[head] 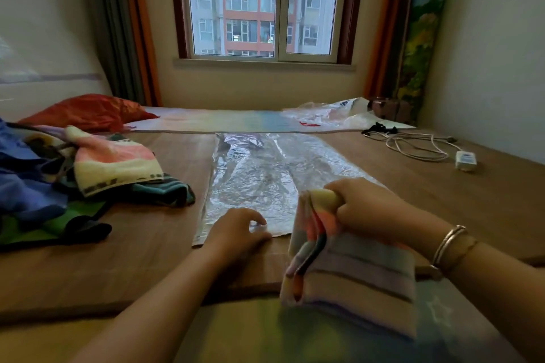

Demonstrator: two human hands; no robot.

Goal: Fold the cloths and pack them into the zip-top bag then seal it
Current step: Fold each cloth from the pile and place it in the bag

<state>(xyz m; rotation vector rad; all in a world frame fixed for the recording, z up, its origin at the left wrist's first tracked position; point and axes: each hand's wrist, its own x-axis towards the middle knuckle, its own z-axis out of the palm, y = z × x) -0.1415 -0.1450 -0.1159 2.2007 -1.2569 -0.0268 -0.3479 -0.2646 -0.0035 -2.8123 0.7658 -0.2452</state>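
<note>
- My right hand grips a folded striped cloth by its upper end, fingers curled round it; the cloth hangs down just past the near edge of the brown mat.
- My left hand rests on the near edge of the clear zip-top bag, fingers curled on the plastic and pinching a small white piece that I cannot make out.
- The bag lies flat on the mat, running away from me towards the window.
- A heap of unfolded cloths sits on the mat to my left, well apart from the bag.
- A white cable with its adapter lies on the far right of the mat.
- A red pillow and another crumpled plastic bag lie on the bed beyond.
</note>
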